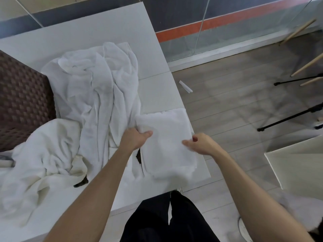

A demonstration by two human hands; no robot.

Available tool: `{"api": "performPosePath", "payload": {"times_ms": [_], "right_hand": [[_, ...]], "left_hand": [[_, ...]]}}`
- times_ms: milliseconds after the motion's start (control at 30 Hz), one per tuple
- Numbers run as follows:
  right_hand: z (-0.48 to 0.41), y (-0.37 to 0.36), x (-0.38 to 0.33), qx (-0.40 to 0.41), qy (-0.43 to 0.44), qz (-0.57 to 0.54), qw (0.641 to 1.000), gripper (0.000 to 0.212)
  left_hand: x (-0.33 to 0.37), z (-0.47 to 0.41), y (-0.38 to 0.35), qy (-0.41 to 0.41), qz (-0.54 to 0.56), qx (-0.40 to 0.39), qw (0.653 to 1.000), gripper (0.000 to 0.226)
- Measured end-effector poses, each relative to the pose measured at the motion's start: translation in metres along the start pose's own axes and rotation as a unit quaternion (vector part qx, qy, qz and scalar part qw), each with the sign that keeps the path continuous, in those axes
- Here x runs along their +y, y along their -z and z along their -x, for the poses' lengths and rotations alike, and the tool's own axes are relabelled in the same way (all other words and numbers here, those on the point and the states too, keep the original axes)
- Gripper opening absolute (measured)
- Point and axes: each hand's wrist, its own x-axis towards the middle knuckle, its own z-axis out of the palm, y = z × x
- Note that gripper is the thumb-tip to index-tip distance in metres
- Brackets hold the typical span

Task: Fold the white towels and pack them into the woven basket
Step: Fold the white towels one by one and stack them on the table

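Head view, left to right. At the far left edge stands the woven basket (22, 102), dark brown with a checkered weave, its wall rising above the white table (97, 32); its inside is out of sight. Just right of it and draped against its near corner lies a crumpled white towel (43, 154), cream-tinged in its folds, spilling toward the near left of the table. Behind and to the right, a second loose white towel (97, 81) runs in long creases from the far side toward the near edge, thin and wrinkled.

The left hand (135, 137) grips the left edge of the folded towel (167, 142), thumb on top and fingers tucked beneath. This towel is a flat, roughly rectangular white pad with a fuzzy surface and soft, slightly ragged edges; it lies at the near right corner of the table, its right side reaching the table's edge. The right hand (201, 144) is at the pad's right edge, fingers loosely curled with the tips on the cloth; whether it pinches the fabric cannot be told.

Right of the table, a small white scrap (185, 86) lies on the wooden floor (236, 95).
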Motion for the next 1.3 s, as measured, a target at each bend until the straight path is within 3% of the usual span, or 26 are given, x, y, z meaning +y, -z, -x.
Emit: {"api": "performPosePath", "payload": {"times_ms": [133,233,367,500,600,700,767,933,967,1033,1067,1133,1200,1300], "right_hand": [[0.008,-0.011,0.010,-0.014,0.024,-0.067,0.997,0.057],[0.012,-0.011,0.010,-0.027,0.024,-0.152,0.988,0.057],[0.017,-0.016,0.016,-0.031,0.000,-0.053,0.998,0.044],[0.017,-0.014,0.023,-0.054,-0.013,-0.099,0.994,0.046],[0.018,-0.018,0.025,-0.089,-0.044,-0.032,0.995,0.044],[0.021,-0.017,0.025,-0.111,-0.067,0.005,0.992,0.065],[0.023,-0.018,0.023,-0.079,-0.065,-0.004,0.995,0.080],[0.031,-0.024,0.023,0.025,-0.044,-0.024,0.998,0.052],[0.032,-0.024,0.024,0.047,-0.049,-0.041,0.997,0.047],[0.038,-0.029,0.025,0.158,0.001,-0.007,0.987,0.042],[0.040,-0.035,0.024,0.235,0.062,0.041,0.969,0.056],[0.044,-0.055,0.012,0.341,0.212,0.095,0.911,0.075],[0.045,-0.079,0.000,0.308,0.312,0.154,0.885,0.076],[0.035,-0.108,0.017,0.230,0.311,0.273,0.881,0.079]], "left_hand": [[-0.007,0.020,-0.007,-0.012,-0.032,-0.038,0.999,0.041],[-0.009,0.024,-0.001,-0.004,0.041,-0.040,0.998,0.034],[-0.014,0.037,-0.001,0.026,0.025,-0.060,0.998,0.030],[-0.014,0.047,-0.008,0.021,0.022,-0.053,0.998,0.025],[-0.018,0.054,-0.019,0.026,-0.035,-0.061,0.997,0.030],[-0.016,0.059,-0.028,0.018,-0.070,-0.050,0.996,0.039],[-0.016,0.061,-0.030,0.020,-0.052,-0.039,0.998,0.040],[-0.025,0.068,-0.042,-0.012,-0.049,0.026,0.998,0.047],[-0.025,0.070,-0.043,-0.035,-0.063,0.068,0.995,0.056],[-0.022,0.074,-0.046,-0.102,-0.150,0.172,0.968,0.101],[-0.021,0.075,-0.048,-0.153,-0.201,0.192,0.948,0.123],[-0.024,0.074,-0.056,-0.249,-0.301,0.145,0.909,0.152],[-0.034,0.068,-0.066,-0.264,-0.345,0.079,0.897,0.162],[-0.043,0.059,-0.074,-0.254,-0.328,0.041,0.909,0.166]]}}
